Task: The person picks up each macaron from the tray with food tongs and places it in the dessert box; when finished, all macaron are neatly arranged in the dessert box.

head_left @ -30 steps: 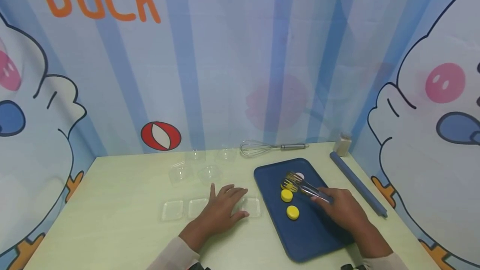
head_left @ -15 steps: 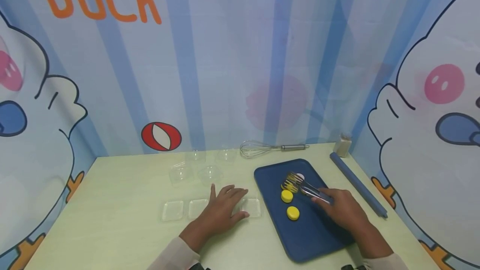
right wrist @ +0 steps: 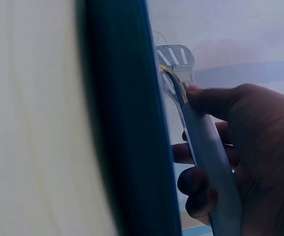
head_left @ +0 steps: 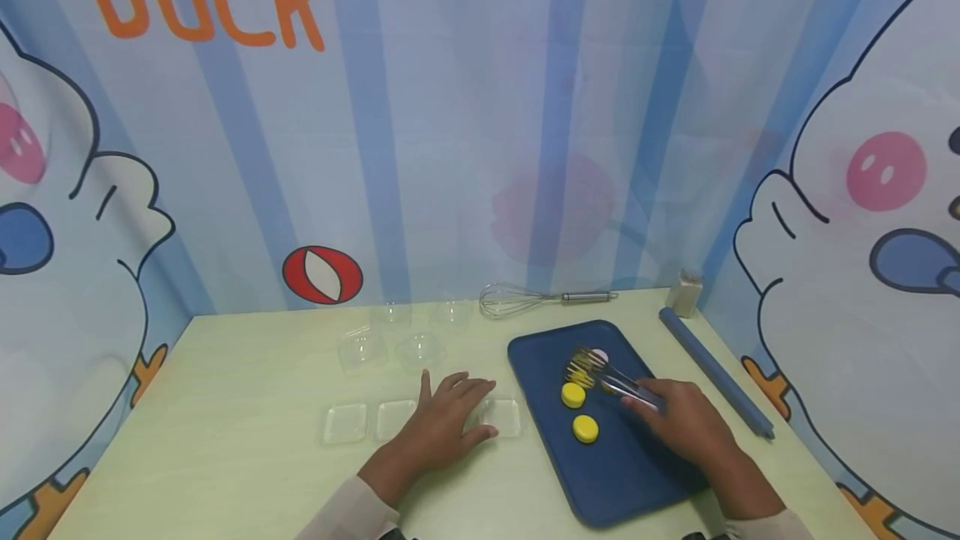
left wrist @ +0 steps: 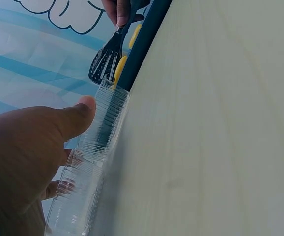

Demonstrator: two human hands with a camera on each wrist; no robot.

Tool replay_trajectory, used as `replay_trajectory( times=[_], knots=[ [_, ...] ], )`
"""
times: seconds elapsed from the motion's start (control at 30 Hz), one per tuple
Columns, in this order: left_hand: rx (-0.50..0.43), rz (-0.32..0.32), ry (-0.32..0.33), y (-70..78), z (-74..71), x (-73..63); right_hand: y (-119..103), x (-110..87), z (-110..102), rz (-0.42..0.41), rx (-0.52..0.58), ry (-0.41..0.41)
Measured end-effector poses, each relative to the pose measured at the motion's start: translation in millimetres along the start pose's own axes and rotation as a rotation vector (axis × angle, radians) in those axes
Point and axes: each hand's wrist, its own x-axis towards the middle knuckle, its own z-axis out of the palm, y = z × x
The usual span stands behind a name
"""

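My right hand grips metal serving tongs over the dark blue tray. Their slotted end overlaps a yellow macaron near the tray's middle. Closer to me lie a second yellow macaron and a third macaron, and a pale pink one shows behind the tongs. To the left, my left hand spreads over a row of shallow clear plastic boxes. Its thumb lies at the near edge of the rightmost clear box; in the left wrist view, fingers show through the ridged plastic.
Several domed clear plastic pieces stand behind my left hand. A whisk lies along the back edge. Right of the tray are a grey-blue rod and a small clear container. A printed cloth wall encloses the table's back and sides.
The tongs' end has shifted very slightly right over the tray, with the yellow macaron there still overlapped. My left hand stays in place.
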Motion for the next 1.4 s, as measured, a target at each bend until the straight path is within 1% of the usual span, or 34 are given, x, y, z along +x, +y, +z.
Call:
replay_trajectory(
  times=[0.27, 0.47, 0.6, 0.97, 1.27, 1.4],
  knots=[
    [0.000, -0.001, -0.004, -1.5, 1.4, 0.7, 4.0, 0.4, 2.7, 0.017, 0.002, 0.005],
    [0.000, -0.001, 0.000, -1.4, 0.8, 0.2, 1.2, 1.4, 2.8, 0.035, -0.021, -0.027],
    [0.000, -0.003, -0.002, -0.8, 0.3, 0.0, 1.0, 1.8, 3.3, 0.040, -0.031, -0.033],
    [0.014, 0.004, 0.011, 0.7, -0.6, -0.8, 3.7, 1.5, 6.4, 0.020, -0.016, -0.002],
    [0.018, 0.008, 0.015, -1.0, 1.2, -0.5, 1.3, 1.0, 4.8, 0.024, -0.023, -0.011],
    [0.022, 0.005, 0.012, -1.1, 1.7, -0.5, -1.1, -0.9, 3.7, 0.026, -0.027, -0.001]
  ],
)
